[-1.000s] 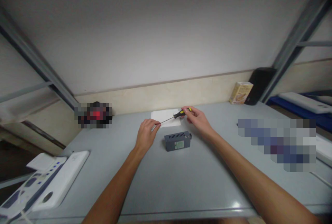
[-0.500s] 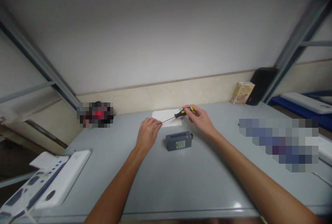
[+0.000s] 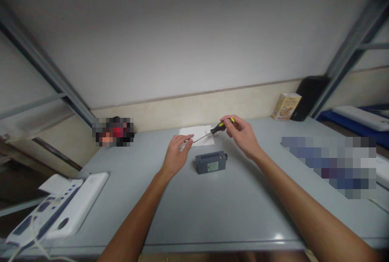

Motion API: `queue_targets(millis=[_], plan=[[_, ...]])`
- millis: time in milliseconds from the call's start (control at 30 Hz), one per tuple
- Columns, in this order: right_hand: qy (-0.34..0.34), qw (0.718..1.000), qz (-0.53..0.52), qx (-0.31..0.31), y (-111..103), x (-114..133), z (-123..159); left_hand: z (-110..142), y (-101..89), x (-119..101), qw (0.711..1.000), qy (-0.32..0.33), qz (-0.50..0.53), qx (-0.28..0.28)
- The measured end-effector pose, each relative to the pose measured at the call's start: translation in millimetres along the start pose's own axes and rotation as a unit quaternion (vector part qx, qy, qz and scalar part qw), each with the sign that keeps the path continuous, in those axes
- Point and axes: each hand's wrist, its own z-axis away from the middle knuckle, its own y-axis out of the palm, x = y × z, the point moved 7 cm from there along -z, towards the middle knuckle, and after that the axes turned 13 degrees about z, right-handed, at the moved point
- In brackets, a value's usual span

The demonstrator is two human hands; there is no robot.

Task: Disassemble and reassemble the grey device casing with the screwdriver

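My right hand [image 3: 241, 134] grips a screwdriver [image 3: 217, 127] by its black and yellow handle. The thin metal shaft slants down to the left. At its tip is my left hand [image 3: 178, 152], its thumb and index finger stretched out with a narrow gap between them. Whether a small part sits at those fingertips is too small to tell. Below the screwdriver, a dark grey metal box [image 3: 211, 162] rests on the table, with slots along its top, a pale label on the front and a black knob at its right end. A white sheet of paper [image 3: 200, 137] lies behind the box.
The grey table [image 3: 219, 209] meets a wall. White devices with a cable [image 3: 77, 209] occupy its left side. A yellow carton [image 3: 286, 106] and a black panel [image 3: 311, 98] stand at the back right. Blurred-out items lie at the back left and right.
My right hand has drawn the screwdriver slightly up and to the right. My left fingers, closed at the shaft's tip before, have straightened and parted. The view has shifted slightly.
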Motion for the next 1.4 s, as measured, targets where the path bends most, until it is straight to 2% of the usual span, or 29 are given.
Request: queue_targets(millis=[67, 133, 233, 400, 700, 933, 1100, 1300, 1400], plan=[[-0.008, 1.000, -0.015, -0.018, -7.1, 4.5, -0.1, 0.2, -0.4, -0.4, 0.997, -0.050, 0.060, 0.005], [-0.015, 0.999, -0.029, -0.023, -11.8, 8.8, 0.4, 2.5, 6.3, 0.8, 0.982, -0.112, 0.138, 0.064], [-0.022, 0.999, -0.033, -0.001, -11.4, 14.1, 2.1, 8.9, 17.5, 1.8, 0.939, -0.175, 0.249, 0.160], [-0.027, 0.998, -0.035, 0.045, -2.7, 21.2, 5.7, 18.9, 31.6, 9.2, 0.877, -0.225, 0.344, 0.249], [-0.066, 0.996, -0.003, 0.068, 1.6, 42.4, 12.0, 22.9, 39.3, 10.3, 0.846, -0.242, 0.397, 0.262], [-0.138, 0.985, 0.073, 0.074, 3.1, 65.0, 20.1, 23.4, 40.3, 9.0, 0.833, -0.252, 0.415, 0.263], [-0.181, 0.974, 0.062, 0.125, 18.0, 90.8, 20.3, 23.0, 39.3, 8.2, 0.830, -0.256, 0.429, 0.246], [-0.217, 0.947, 0.043, 0.232, 38.7, 120.7, 18.2, 22.9, 40.2, 7.3, 0.829, -0.258, 0.431, 0.247], [-0.219, 0.948, 0.075, 0.220, 41.8, 123.5, 16.7, 22.8, 41.1, 8.5, 0.829, -0.260, 0.429, 0.246]])
